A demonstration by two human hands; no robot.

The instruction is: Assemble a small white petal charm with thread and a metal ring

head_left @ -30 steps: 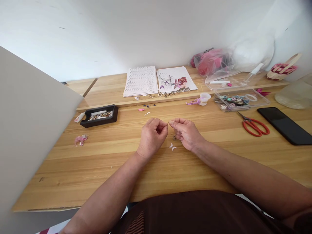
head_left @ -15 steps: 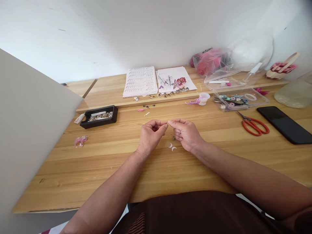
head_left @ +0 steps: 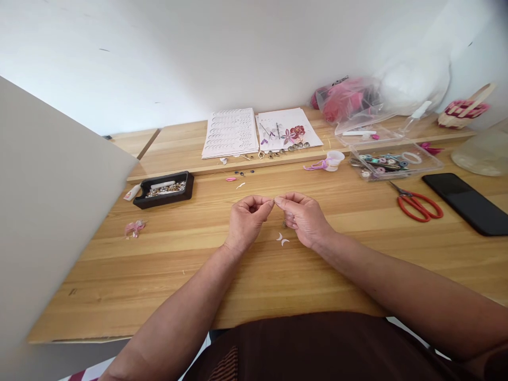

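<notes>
My left hand point(head_left: 246, 218) is closed in a pinch, its thumb and forefinger tips meeting those of my right hand point(head_left: 304, 217), which is pinched as well. Whatever lies between the fingertips is too small to make out. A small dark round piece point(head_left: 284, 224) shows just under the curled fingers of my right hand. Two white crescent-shaped pieces point(head_left: 282, 239) lie on the wooden table point(head_left: 159, 286) just below the hands. Beyond the hands are a thin white wavy piece point(head_left: 240, 186) and a pink piece point(head_left: 230, 179).
Red-handled scissors point(head_left: 419, 205) and a black phone point(head_left: 466, 203) lie at the right. A clear box point(head_left: 424, 168) of small parts and a small cup point(head_left: 334, 160) stand behind. At the left is a black tray point(head_left: 162, 201) of beads. Paper sheets point(head_left: 230, 132) rest on the raised shelf.
The view has shifted slightly, so the table items appear a little further right. Both hands keep their fingertips together in nearly the same pose.
</notes>
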